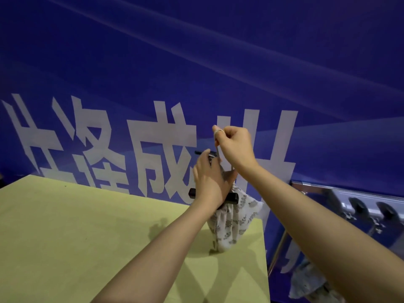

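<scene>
A white garment with a grey leaf print (234,219) hangs from a black hanger (231,199) held up above the right end of the yellowish table (87,232). My left hand (209,180) grips the hanger's middle, covering much of it; the black hook end shows above my fingers. My right hand (235,145) is raised just above, fingers curled, pinching a thin white strap (217,136) looped over the forefinger. The garment's lower tip touches the tabletop.
A blue banner with large white characters (161,145) fills the background. To the right stands a metal rack (282,243) with black clip hangers (360,208) on a rail. More patterned cloth (310,285) lies low at the right, past the table's edge.
</scene>
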Tool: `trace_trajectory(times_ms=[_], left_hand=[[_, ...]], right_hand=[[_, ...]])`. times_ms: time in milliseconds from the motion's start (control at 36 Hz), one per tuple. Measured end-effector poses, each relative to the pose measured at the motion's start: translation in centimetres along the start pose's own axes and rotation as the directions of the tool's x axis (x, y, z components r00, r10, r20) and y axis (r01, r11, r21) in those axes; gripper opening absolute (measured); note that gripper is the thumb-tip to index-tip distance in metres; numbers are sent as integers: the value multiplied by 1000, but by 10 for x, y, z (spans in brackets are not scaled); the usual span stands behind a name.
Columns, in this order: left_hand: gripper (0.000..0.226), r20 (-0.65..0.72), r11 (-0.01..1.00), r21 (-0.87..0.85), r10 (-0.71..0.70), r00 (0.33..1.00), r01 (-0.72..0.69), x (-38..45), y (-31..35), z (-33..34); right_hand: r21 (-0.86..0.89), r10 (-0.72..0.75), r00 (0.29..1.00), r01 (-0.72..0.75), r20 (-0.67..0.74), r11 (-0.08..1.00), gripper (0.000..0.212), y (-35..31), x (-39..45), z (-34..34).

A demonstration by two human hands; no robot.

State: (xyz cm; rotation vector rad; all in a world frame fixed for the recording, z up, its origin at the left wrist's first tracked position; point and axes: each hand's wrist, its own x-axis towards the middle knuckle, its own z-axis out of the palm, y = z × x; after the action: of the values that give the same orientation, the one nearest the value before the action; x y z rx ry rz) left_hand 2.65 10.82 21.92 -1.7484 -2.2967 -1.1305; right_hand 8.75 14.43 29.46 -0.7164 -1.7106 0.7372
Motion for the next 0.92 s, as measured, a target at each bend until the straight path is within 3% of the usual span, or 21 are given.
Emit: trace_trajectory(times_ms=[83, 306, 444, 583, 722, 833, 917], left_hand=[[28, 41, 999, 30, 33, 999, -35, 5, 11, 6], [59, 248, 952, 252, 112, 962, -176, -10, 10, 32], [59, 428, 900, 363, 71, 901, -243, -20, 33, 37], [57, 360, 836, 475, 101, 928, -276, -35, 64, 37], [38, 474, 696, 591, 110, 874, -408, -54, 110, 40], [45, 472, 672, 579, 184, 862, -461, -77, 146, 55], [38, 513, 683, 578, 121, 850, -447, -96, 182, 70]], right_hand=[[-10, -12, 1000, 12, -11, 1000, 45, -1, -4, -9], [-80, -35, 990, 25, -133, 997, 41, 4, -13, -53], [-73, -34, 971, 17, -236, 997, 40, 8, -21, -74], [-127, -68, 937, 25, -344, 992, 42, 9, -29, -111], [-152, -86, 924, 31, -372, 988, 45, 11, -44, -158], [-171, -68, 919, 0, -389, 985, 47, 20, -56, -202], [-185, -73, 934, 7, -350, 983, 48, 24, -70, -236]])
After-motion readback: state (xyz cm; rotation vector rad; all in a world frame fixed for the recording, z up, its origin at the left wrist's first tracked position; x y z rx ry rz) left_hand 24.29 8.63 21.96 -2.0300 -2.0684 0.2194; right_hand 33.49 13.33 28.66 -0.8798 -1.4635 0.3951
